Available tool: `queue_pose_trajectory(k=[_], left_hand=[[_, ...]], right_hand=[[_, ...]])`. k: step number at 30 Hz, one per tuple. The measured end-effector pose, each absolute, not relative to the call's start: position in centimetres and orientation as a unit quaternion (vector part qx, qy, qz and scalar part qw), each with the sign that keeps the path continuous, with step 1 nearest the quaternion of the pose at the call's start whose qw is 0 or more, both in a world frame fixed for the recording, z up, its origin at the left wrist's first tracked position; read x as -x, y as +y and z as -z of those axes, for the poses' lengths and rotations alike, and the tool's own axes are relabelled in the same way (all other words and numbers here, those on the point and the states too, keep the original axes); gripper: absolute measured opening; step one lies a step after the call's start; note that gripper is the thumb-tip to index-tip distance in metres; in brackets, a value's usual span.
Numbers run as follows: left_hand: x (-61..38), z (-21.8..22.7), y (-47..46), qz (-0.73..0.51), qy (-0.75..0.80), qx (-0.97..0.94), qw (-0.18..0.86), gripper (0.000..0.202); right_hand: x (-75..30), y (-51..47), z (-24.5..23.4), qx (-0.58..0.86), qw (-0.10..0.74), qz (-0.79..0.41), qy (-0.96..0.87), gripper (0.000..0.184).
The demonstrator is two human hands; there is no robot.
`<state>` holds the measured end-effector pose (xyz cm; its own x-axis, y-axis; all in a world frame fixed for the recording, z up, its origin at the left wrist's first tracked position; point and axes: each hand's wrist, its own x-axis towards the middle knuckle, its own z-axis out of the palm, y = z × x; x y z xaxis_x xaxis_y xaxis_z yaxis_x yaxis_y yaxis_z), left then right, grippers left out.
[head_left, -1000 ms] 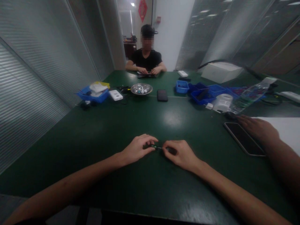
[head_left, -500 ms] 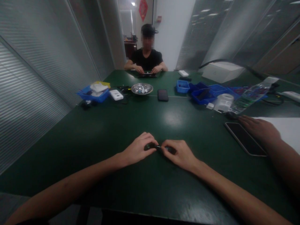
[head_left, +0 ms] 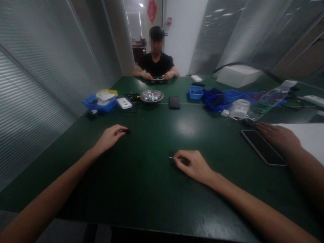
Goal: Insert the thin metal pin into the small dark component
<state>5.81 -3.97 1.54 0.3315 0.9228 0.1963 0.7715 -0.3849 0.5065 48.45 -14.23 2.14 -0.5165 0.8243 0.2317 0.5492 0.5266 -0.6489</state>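
My left hand (head_left: 111, 136) is over the left part of the green table (head_left: 141, 195), its fingertips closed on a small black piece (head_left: 127, 131). Its exact kind is too dark and small to make out. Near the middle, my right hand (head_left: 193, 163) rests on the tabletop with thumb and forefinger pinched together. From that pinch a thin, bright metal-looking tip (head_left: 170, 157) points left; the rest of the thing is hidden in my fingers. The two hands are well apart.
Across the table sits a person (head_left: 156, 65) handling a dark flat thing. At right, another person's hand (head_left: 277, 135) lies beside a phone (head_left: 263, 147). Farther back are a metal bowl (head_left: 152, 96), a black flat case (head_left: 174, 102), blue trays (head_left: 215, 103) and a plastic bottle (head_left: 269, 103).
My left hand has moved away from the right hand, left and farther from me, carrying the black piece. The right hand has stayed put, and the thin tip is now exposed.
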Motion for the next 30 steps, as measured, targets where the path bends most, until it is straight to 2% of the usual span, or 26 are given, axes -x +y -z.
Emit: queue_pose_trajectory(k=[4,10,14,20,24,30], left_hand=[[-0.4,-0.7,-1.6,-0.243,0.634,-0.729,0.086,0.039],[3.3,-0.5,-1.8,-0.221,0.663,-0.709,0.094,0.052],[4.9,-0.4,-1.6,-0.18,0.668,-0.72,0.059,0.04],[4.6,-1.3,-2.0,-0.162,0.711,-0.682,0.067,0.019],[3.4,-2.3,-2.7,-0.25,0.756,-0.596,0.097,0.023],[1.1,-1.5,-2.2,-0.395,0.73,-0.527,0.181,0.037]], right_hand=[[-48.8,-14.3,-2.1,0.413,0.264,-0.256,-0.833,0.018],[-49.1,-14.2,-1.8,0.411,0.256,-0.257,-0.836,0.02],[-49.3,-14.2,-2.0,0.411,0.257,-0.259,-0.835,0.02],[-49.1,-14.3,-2.3,0.413,0.254,-0.262,-0.834,0.02],[-49.0,-14.3,-2.2,0.414,0.253,-0.258,-0.836,0.02],[-48.9,-14.3,-2.1,0.412,0.254,-0.255,-0.837,0.019]])
